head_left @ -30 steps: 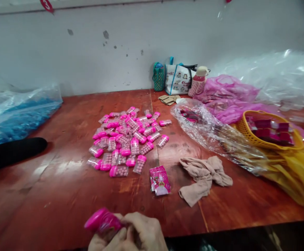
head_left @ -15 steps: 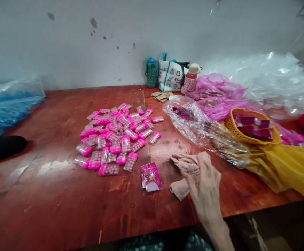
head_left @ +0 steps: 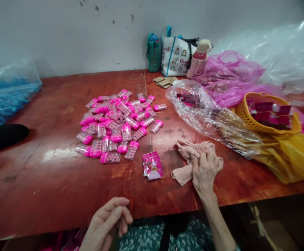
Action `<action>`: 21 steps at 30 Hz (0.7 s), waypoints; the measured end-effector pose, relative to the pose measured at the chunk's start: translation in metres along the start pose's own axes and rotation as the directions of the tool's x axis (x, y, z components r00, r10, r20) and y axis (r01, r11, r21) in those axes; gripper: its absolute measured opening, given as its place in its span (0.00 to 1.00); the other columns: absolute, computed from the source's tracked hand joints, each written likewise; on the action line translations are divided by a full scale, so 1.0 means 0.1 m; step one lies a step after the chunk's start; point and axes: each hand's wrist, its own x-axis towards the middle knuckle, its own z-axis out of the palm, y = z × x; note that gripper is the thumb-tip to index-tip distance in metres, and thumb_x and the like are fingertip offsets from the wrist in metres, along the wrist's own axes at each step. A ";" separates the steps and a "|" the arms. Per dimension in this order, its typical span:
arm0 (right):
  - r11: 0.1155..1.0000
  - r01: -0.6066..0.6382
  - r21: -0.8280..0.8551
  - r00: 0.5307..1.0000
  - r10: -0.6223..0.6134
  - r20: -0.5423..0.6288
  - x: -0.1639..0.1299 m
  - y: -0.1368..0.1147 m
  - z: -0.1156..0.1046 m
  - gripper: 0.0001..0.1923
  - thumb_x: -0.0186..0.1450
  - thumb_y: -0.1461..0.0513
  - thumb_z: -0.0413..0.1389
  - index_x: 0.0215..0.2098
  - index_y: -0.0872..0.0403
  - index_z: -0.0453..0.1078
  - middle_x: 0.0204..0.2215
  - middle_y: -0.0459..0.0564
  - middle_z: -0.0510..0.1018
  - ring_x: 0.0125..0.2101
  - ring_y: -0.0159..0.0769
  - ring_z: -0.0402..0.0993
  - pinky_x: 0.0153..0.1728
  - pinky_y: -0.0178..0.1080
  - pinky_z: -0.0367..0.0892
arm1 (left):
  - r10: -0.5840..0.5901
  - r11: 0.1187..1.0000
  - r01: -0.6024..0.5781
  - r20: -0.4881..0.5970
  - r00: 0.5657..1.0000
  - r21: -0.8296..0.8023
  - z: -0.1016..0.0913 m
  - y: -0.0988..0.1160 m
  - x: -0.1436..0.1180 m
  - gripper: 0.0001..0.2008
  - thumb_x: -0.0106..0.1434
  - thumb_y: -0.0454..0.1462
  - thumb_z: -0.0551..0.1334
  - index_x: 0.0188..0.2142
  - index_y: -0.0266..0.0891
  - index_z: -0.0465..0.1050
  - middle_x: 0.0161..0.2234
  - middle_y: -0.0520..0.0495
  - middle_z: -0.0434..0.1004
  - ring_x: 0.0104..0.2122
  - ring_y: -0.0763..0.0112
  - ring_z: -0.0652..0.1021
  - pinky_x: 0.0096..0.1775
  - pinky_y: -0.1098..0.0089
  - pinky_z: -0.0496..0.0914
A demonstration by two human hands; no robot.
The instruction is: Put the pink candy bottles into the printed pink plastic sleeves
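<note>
My right hand (head_left: 206,167) rests on a crumpled beige cloth (head_left: 184,174), with its fingers curled down into the folds. Over the table's front edge is my left hand (head_left: 110,221), its fingers loosely bent and apart, holding nothing that I can see. Between the hands and a little farther off lie a few shiny pink printed packets (head_left: 152,165), overlapping one another. Beyond them spreads a pile of small clear candy containers (head_left: 115,127) with bright pink caps and pale pink balls inside.
To the right stand a yellow basket (head_left: 272,127) of dark pink packets, a clear plastic bag (head_left: 201,111) and yellow plastic sheeting (head_left: 295,157). A patterned bag (head_left: 175,57) and bottle (head_left: 200,57) sit by the wall. A bag of blue pieces (head_left: 8,99) lies left.
My left hand has come into view at the front edge. My right hand has settled lower onto the cloth, its fingers more bent. The whole view has shifted slightly.
</note>
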 end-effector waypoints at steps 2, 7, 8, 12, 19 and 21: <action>1.000 -0.008 0.003 1.000 0.008 0.007 0.00 0.00 0.00 0.20 0.66 0.54 0.43 0.45 0.58 0.68 0.47 0.60 0.70 0.45 0.51 0.61 0.49 0.54 0.50 | -0.011 1.000 0.011 0.009 1.000 -0.010 0.02 -0.03 -0.01 0.10 0.53 0.41 0.65 0.33 0.37 0.75 0.22 0.47 0.75 0.20 0.75 0.69 0.23 0.76 0.62; 1.000 -0.025 0.015 0.999 0.024 0.029 0.00 -0.03 -0.04 0.19 0.66 0.54 0.46 0.45 0.57 0.69 0.48 0.59 0.70 0.47 0.51 0.61 0.50 0.54 0.50 | -0.024 1.000 0.023 -0.038 0.999 -0.020 -0.06 -0.12 -0.07 0.11 0.53 0.41 0.65 0.33 0.37 0.75 0.22 0.47 0.75 0.20 0.75 0.70 0.24 0.75 0.61; 0.999 -0.026 0.020 0.999 0.025 0.032 0.00 -0.03 -0.05 0.19 0.65 0.54 0.46 0.46 0.57 0.69 0.48 0.59 0.70 0.47 0.51 0.61 0.50 0.54 0.50 | -0.027 0.999 0.025 -0.053 0.998 -0.026 -0.07 -0.12 -0.07 0.11 0.53 0.41 0.66 0.33 0.37 0.75 0.22 0.48 0.75 0.20 0.75 0.70 0.24 0.75 0.61; 0.999 -0.026 0.042 0.999 0.025 0.034 -0.01 -0.03 -0.07 0.19 0.66 0.54 0.45 0.47 0.57 0.68 0.48 0.60 0.70 0.48 0.52 0.60 0.50 0.55 0.49 | -0.031 0.999 0.030 -0.048 0.998 -0.021 -0.07 -0.11 -0.07 0.09 0.54 0.41 0.65 0.33 0.37 0.75 0.23 0.48 0.75 0.21 0.74 0.70 0.24 0.75 0.62; 0.993 -0.024 0.117 0.998 0.016 0.064 0.00 -0.02 -0.08 0.22 0.67 0.54 0.42 0.50 0.58 0.66 0.51 0.61 0.67 0.52 0.53 0.57 0.52 0.56 0.49 | -0.063 0.997 0.062 0.029 0.998 0.035 -0.08 -0.13 -0.06 0.08 0.55 0.39 0.64 0.33 0.38 0.76 0.24 0.47 0.76 0.23 0.72 0.71 0.27 0.73 0.63; 0.987 -0.021 0.161 0.997 0.009 0.075 -0.04 -0.03 -0.16 0.24 0.68 0.54 0.40 0.54 0.58 0.63 0.52 0.60 0.66 0.53 0.50 0.58 0.52 0.54 0.52 | -0.070 0.997 0.069 0.031 0.997 0.039 -0.09 -0.13 -0.06 0.08 0.54 0.39 0.64 0.33 0.38 0.76 0.24 0.46 0.76 0.23 0.72 0.71 0.27 0.73 0.63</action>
